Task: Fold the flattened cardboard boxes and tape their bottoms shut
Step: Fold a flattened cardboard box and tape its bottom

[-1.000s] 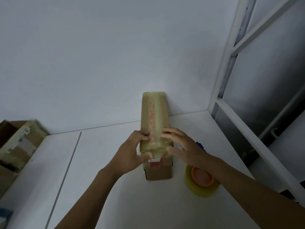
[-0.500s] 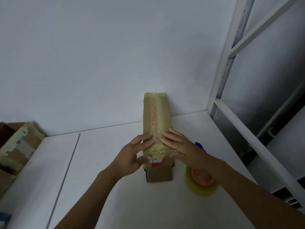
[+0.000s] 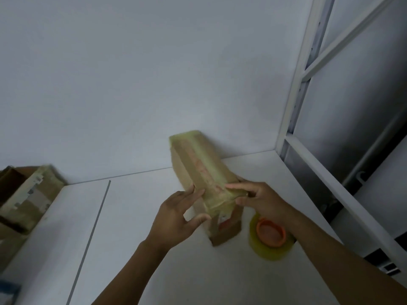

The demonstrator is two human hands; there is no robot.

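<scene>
Matt cardboard box (image 3: 199,170), glossy tape (image 3: 272,249)

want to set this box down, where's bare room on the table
Widest bare table lies between the seam and the left hand. A smaller patch sits at the back right, between the box and the rack post. It is crowded by the tape roll near the right hand, and at the stacked boxes far left.
</scene>
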